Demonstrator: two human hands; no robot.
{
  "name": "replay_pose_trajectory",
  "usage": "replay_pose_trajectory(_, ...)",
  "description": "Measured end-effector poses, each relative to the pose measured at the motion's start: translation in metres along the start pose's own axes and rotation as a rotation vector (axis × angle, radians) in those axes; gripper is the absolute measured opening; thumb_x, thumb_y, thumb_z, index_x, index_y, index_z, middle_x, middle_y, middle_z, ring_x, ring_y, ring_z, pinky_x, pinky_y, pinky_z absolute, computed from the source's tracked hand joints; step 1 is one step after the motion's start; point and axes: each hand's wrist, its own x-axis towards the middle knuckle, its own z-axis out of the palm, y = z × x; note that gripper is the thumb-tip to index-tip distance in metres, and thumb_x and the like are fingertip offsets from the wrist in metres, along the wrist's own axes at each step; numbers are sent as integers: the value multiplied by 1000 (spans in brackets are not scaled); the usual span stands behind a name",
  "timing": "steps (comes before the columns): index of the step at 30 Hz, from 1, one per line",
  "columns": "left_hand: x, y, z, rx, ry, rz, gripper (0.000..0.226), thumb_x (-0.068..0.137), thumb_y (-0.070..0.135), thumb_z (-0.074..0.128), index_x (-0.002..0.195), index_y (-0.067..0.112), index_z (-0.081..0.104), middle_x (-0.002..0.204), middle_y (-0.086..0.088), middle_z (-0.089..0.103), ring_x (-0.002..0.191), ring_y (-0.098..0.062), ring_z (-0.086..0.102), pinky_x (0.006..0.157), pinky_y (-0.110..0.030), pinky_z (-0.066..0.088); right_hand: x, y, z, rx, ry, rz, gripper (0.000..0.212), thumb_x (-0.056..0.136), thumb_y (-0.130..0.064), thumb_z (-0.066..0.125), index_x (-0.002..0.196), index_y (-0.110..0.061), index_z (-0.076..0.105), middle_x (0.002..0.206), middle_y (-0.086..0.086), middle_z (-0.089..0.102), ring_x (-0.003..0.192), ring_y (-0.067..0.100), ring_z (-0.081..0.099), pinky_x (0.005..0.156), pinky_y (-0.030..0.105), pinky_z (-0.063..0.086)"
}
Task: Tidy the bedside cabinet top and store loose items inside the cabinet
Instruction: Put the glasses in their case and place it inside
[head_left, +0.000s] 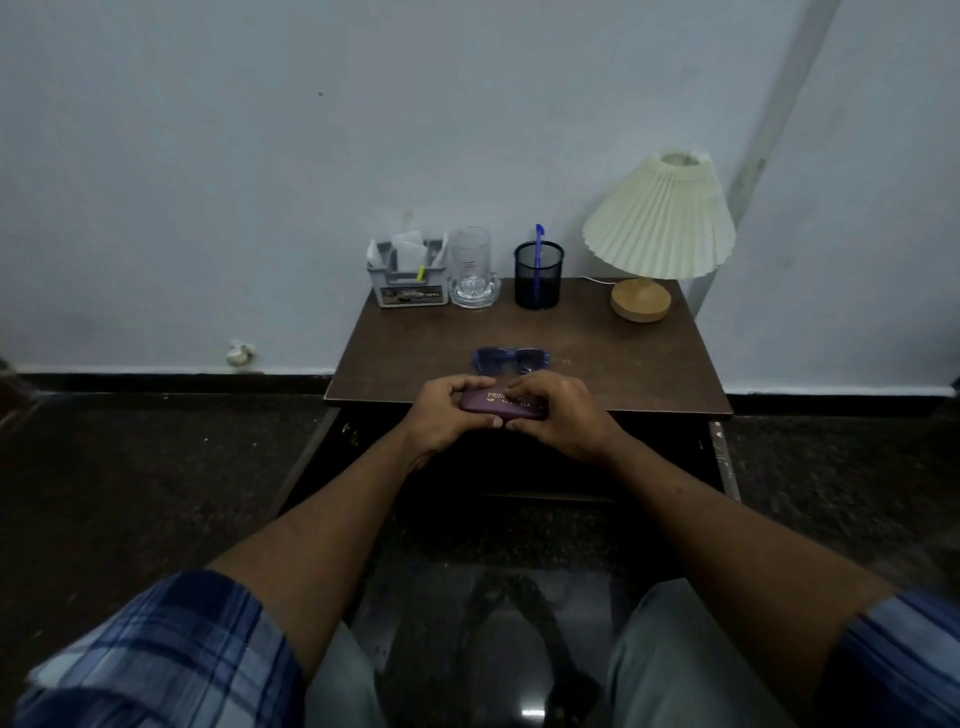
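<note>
Left hand (441, 410): wrapped round the left end of the purple spectacle case (501, 404), fingers over the top and thumb beneath, gripping it at the front edge of the cabinet top (597, 353).
Right hand (556, 410): closed on the case's right end, fingertips along the seam; likely braced to prise the lid up, so each hand took one end.
Spectacle case: shut as far as could be seen, gold lettering upward, held just above the front edge.
Blue sunglasses (510, 360): lay folded on the top just behind the case, near the middle of the front edge, probably waiting to go inside it.
Cabinet: front appeared open below the hands; interior too dark to tell its contents.
Back edge: grey organiser (408, 280) at the left corner, glass mug (471, 270) touching it, mesh pen pot (538, 278) holding a blue pen (539, 260).
Lamp (657, 228): stood at the back right corner, cord trailing behind.
</note>
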Motion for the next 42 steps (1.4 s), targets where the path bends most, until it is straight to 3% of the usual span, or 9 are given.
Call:
replay_pose_trajectory(3, -10, -10, -13, -12, 48, -2, 64, 61, 4, 93, 121, 14, 72, 116, 1, 72, 103, -8, 68, 80, -12, 54, 8, -10, 12, -19, -35, -30, 44, 76, -25, 86, 117, -12, 74, 116, 3, 71, 107, 15, 66, 93, 28, 53)
replay_pose_trajectory(7, -18, -23, -26, -47, 76, 4, 70, 59, 3, 93, 123, 20, 71, 122, 1, 70, 113, -10, 66, 84, -11, 53, 18, -18, 19, -5, -91, -27, 43, 79, -30, 84, 118, -16, 74, 113, -1, 71, 102, 10, 64, 87, 23, 53)
replay_pose_trajectory(11, -21, -34, -33, -117, 104, 12, 81, 57, 3, 94, 130, 26, 65, 125, -1, 69, 114, -11, 67, 89, -20, 56, 33, -18, 20, 31, -93, 15, 32, 83, -33, 81, 112, -20, 76, 103, -7, 74, 87, -1, 65, 74, 8, 49)
replay_pose_trajectory(15, -24, -40, -34, -174, 103, 0, 105, 57, -4, 93, 145, 31, 48, 110, -6, 75, 103, -14, 73, 80, -22, 58, 49, -15, 20, 95, -27, 127, 16, 86, -34, 78, 98, -24, 78, 91, -12, 76, 82, -4, 69, 74, 19, 57)
replay_pose_trajectory(18, -27, -45, -33, -171, 77, 7, 117, 58, -3, 93, 151, 39, 37, 107, -12, 75, 100, -19, 74, 83, -27, 60, 58, -12, 26, 96, -10, 184, 11, 86, -31, 78, 91, -22, 79, 83, -14, 75, 75, -5, 68, 70, 17, 54)
replay_pose_trajectory(28, -26, -55, -35, -259, 79, -11, 111, 60, -4, 92, 146, 46, 43, 116, -20, 71, 109, -30, 71, 95, -42, 58, 71, -3, 34, 117, 81, 246, 12, 86, -31, 77, 88, -19, 80, 80, -12, 74, 69, -7, 64, 60, 2, 43)
replay_pose_trajectory(33, -20, -59, -31, -263, 85, -8, 113, 61, -8, 90, 148, 44, 40, 118, -21, 69, 109, -29, 71, 95, -41, 58, 82, 25, 24, -130, 163, 285, 20, 87, -22, 70, 105, -14, 73, 107, 6, 69, 97, 21, 65, 84, 33, 52)
replay_pose_trajectory(38, -15, -62, -29, -252, 87, -19, 116, 61, -9, 89, 151, 43, 37, 117, -17, 70, 108, -26, 72, 94, -40, 59, 87, 37, 29, -230, 73, 295, 39, 85, -27, 69, 122, -16, 69, 117, 10, 69, 107, 30, 64, 92, 39, 51)
replay_pose_trajectory(42, -13, -64, -30, -259, 74, -23, 116, 63, -9, 89, 152, 42, 35, 117, -14, 71, 108, -23, 72, 91, -34, 59, 94, 39, 30, -181, 49, 344, 36, 85, -27, 68, 120, -18, 71, 115, 8, 73, 108, 31, 67, 91, 42, 53)
